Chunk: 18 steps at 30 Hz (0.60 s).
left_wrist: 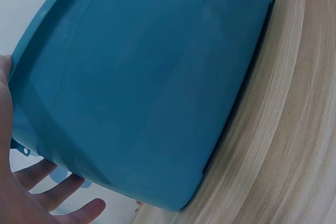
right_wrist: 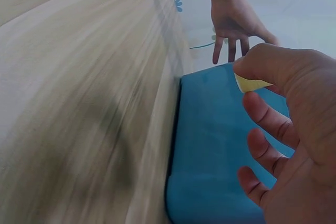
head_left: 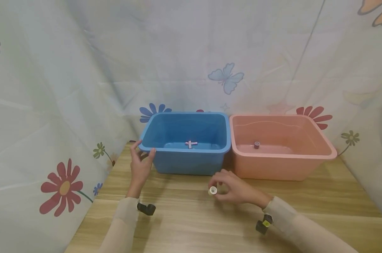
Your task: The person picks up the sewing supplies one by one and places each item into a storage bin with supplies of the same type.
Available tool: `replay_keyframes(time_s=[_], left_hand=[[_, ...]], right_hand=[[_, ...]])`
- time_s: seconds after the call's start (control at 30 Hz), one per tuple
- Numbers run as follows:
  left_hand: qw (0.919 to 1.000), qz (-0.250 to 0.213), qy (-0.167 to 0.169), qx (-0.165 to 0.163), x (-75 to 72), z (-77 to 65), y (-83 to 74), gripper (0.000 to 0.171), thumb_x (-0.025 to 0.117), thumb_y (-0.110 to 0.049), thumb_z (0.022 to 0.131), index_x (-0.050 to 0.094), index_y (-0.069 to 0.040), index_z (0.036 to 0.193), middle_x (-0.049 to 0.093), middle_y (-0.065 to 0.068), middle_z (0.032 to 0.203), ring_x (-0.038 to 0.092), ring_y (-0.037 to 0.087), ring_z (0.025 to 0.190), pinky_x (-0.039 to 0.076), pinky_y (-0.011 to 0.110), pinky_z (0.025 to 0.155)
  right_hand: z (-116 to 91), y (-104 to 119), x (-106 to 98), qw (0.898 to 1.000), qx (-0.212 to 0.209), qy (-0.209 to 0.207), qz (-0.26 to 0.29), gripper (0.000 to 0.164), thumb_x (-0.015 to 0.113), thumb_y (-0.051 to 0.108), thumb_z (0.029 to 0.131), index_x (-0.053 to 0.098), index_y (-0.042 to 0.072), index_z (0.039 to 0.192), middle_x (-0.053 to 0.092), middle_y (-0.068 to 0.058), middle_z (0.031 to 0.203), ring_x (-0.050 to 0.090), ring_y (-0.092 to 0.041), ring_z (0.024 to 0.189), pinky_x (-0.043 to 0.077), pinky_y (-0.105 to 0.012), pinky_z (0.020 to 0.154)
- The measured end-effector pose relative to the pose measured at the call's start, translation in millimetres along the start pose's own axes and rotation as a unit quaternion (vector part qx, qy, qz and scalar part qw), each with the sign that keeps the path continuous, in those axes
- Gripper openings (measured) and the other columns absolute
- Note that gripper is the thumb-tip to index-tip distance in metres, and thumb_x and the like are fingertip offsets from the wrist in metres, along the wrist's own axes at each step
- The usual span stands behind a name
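Note:
My left hand [head_left: 141, 169] holds the front left corner of the blue bin [head_left: 191, 161]. Its thumb lies on the front rim while the fingers reach around the left side, as the left wrist view also shows. Over the table, in front of the gap between the bins, my right hand [head_left: 233, 188] pinches a small pale yellow roll [head_left: 212, 190] between thumb and forefinger. The roll's round whitish end with a dark centre faces the head camera; its yellow side [right_wrist: 251, 83] shows in the right wrist view. The other right fingers are bent and spread.
Inside the blue bin lies a small pinkish cross-shaped piece [head_left: 190, 144]. The pink bin [head_left: 279, 167] stands close to its right and contains a small dark-sided roll [head_left: 256, 144]. Both stand on a wooden table [head_left: 178, 218], with a flower-and-butterfly printed curtain [head_left: 184, 63] behind and at the sides.

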<state>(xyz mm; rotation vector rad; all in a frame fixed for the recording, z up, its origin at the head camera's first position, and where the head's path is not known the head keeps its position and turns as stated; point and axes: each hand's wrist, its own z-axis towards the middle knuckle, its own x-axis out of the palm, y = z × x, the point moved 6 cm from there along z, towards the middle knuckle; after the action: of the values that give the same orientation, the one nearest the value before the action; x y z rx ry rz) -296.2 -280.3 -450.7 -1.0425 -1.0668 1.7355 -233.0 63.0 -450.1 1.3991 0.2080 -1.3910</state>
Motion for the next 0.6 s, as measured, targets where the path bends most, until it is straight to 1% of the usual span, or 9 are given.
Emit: replay_keyframes(time_s=[0.1, 0.17, 0.4, 0.5, 0.6], left_hand=[[1.0, 0.003, 0.004, -0.003, -0.1, -5.5, -14.0, 0.074, 0.068, -0.036, 0.099, 0.026, -0.019, 0.157, 0.039, 0.021, 0.157, 0.055, 0.042, 0.128, 0.051, 0.057, 0.095], [0.9999, 0.007, 0.006, -0.003, -0.2, -9.5, -23.2, 0.073, 0.068, -0.035, 0.099, 0.027, -0.017, 0.157, 0.039, 0.022, 0.156, 0.056, 0.042, 0.127, 0.051, 0.055, 0.095], [1.0, 0.003, 0.008, -0.001, 0.0, -12.2, -28.3, 0.072, 0.066, -0.034, 0.1, 0.026, -0.017, 0.157, 0.039, 0.025, 0.155, 0.054, 0.046, 0.128, 0.051, 0.055, 0.095], [1.0, 0.001, 0.008, 0.001, -0.3, -12.3, -28.4, 0.073, 0.067, -0.034, 0.1, 0.026, -0.016, 0.157, 0.04, 0.022, 0.154, 0.056, 0.043, 0.127, 0.051, 0.056, 0.095], [1.0, 0.001, 0.007, 0.001, 0.0, -12.3, -27.9, 0.073, 0.067, -0.034, 0.1, 0.026, -0.015, 0.157, 0.04, 0.022, 0.154, 0.056, 0.043, 0.127, 0.051, 0.056, 0.095]], right_hand=[[0.5, 3.1, -3.8, 1.0, -0.007, -0.004, -0.001, 0.025, 0.081, 0.016, 0.087, 0.07, 0.022, 0.108, 0.063, 0.02, 0.1, 0.055, -0.019, 0.097, 0.04, -0.035, 0.084], [0.8, 5.3, -6.2, 1.0, -0.01, -0.005, -0.001, 0.025, 0.081, 0.015, 0.087, 0.07, 0.022, 0.108, 0.063, 0.019, 0.1, 0.055, -0.02, 0.097, 0.04, -0.035, 0.084], [0.9, 12.2, -15.0, 1.0, -0.014, -0.003, 0.005, 0.024, 0.081, 0.02, 0.089, 0.07, 0.022, 0.11, 0.065, 0.02, 0.103, 0.055, -0.023, 0.097, 0.041, -0.035, 0.085], [1.2, 13.3, -18.1, 1.0, -0.012, 0.0, 0.006, 0.025, 0.081, 0.022, 0.089, 0.07, 0.024, 0.111, 0.065, 0.021, 0.105, 0.055, -0.022, 0.098, 0.041, -0.036, 0.085], [1.7, 13.7, -20.7, 1.0, -0.008, 0.002, 0.004, 0.027, 0.082, 0.021, 0.089, 0.069, 0.028, 0.111, 0.065, 0.021, 0.105, 0.054, -0.02, 0.098, 0.041, -0.036, 0.085]])
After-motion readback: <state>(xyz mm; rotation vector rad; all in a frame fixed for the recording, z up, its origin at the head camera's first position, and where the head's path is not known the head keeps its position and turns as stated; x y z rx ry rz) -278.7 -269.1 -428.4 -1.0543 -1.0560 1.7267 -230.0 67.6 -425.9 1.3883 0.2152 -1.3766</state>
